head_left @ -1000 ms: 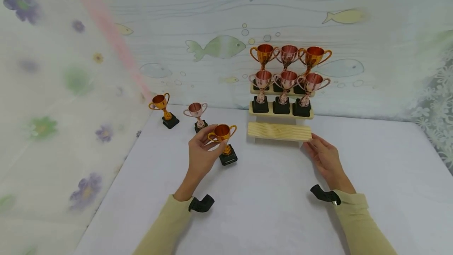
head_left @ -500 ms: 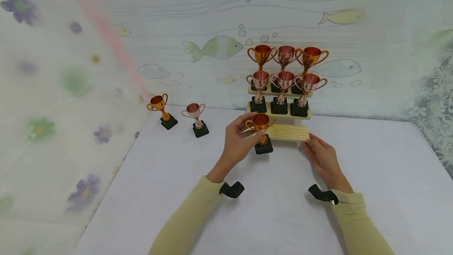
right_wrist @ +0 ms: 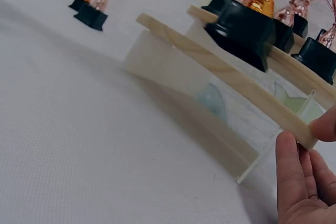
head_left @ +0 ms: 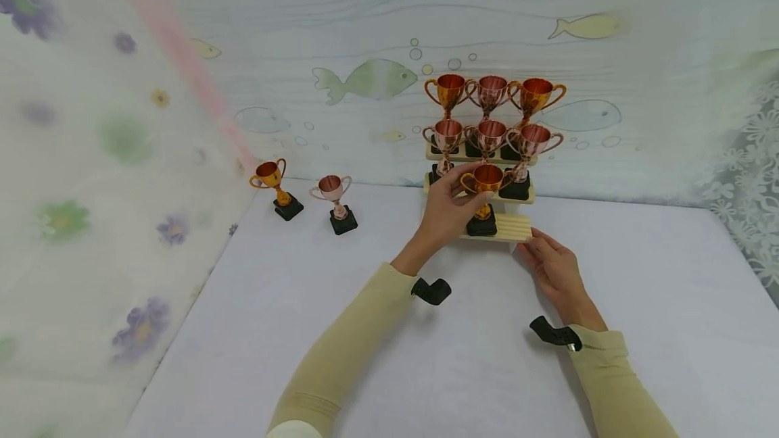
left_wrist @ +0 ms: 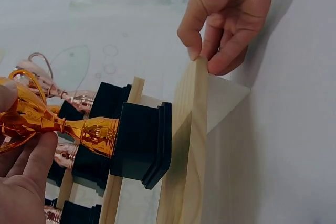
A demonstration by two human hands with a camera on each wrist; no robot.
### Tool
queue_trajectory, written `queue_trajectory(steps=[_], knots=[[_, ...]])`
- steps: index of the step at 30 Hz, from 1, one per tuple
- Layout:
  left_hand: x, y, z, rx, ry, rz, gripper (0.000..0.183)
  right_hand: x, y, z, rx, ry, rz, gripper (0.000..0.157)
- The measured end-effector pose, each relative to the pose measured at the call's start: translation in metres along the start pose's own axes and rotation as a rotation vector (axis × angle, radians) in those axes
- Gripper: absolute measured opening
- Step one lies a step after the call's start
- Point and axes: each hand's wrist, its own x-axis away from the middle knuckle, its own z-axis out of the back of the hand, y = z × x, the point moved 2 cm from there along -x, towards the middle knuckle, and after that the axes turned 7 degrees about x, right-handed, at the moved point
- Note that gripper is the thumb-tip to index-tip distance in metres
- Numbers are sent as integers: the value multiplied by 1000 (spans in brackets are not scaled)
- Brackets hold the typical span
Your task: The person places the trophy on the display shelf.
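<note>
My left hand (head_left: 449,213) holds a gold trophy cup (head_left: 487,178) by its bowl, over the bottom step (head_left: 516,228) of a three-tier wooden stand. In the left wrist view the black base (left_wrist: 140,144) is close above the board; whether they touch I cannot tell. With thumb and fingers, my right hand (head_left: 556,269) pinches the right end of that same step, also seen as a pale board (right_wrist: 231,80) in the right wrist view. Rose-gold trophies (head_left: 533,140) line the middle step, partly hidden by the left hand. Gold and rose-gold trophies (head_left: 537,94) stand on the top step.
On the white table (head_left: 243,330), left of the stand, stand a gold trophy (head_left: 278,188) and a rose-gold trophy (head_left: 336,203). A fish-patterned sheet (head_left: 365,19) hangs behind the stand, and a flowered sheet (head_left: 91,154) lies along the left side.
The left hand has carried the gold trophy rightward from beside the rose-gold one, and up over the bottom step. The right hand has kept its hold on the step's end.
</note>
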Motion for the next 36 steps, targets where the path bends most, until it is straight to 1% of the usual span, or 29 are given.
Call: queue_trajectory(steps=[4, 11, 16, 22, 29, 31, 36], knots=[[-8, -5, -10, -10, -41, 34, 51, 1, 0, -1, 12, 0, 3, 16], [-16, -17, -28, 1, -127, 48, 50, 1, 2, -1, 11, 3, -6, 13], [-19, -26, -39, 6, -130, 61, 50, 3, 3, 0, 3, 0, -15, 14], [-22, -29, -51, -2, -136, 65, 50, 3, 2, 1, -20, -13, -10, 15], [-22, -30, -55, 12, -133, 64, 51, 4, 1, 1, -41, -23, -17, 16], [-21, -30, -55, 10, -134, 61, 52, 5, 1, 1, -39, -21, -15, 14], [-20, -31, -52, 15, -158, 73, 65, 5, 1, 1, -17, -26, 11, 13]])
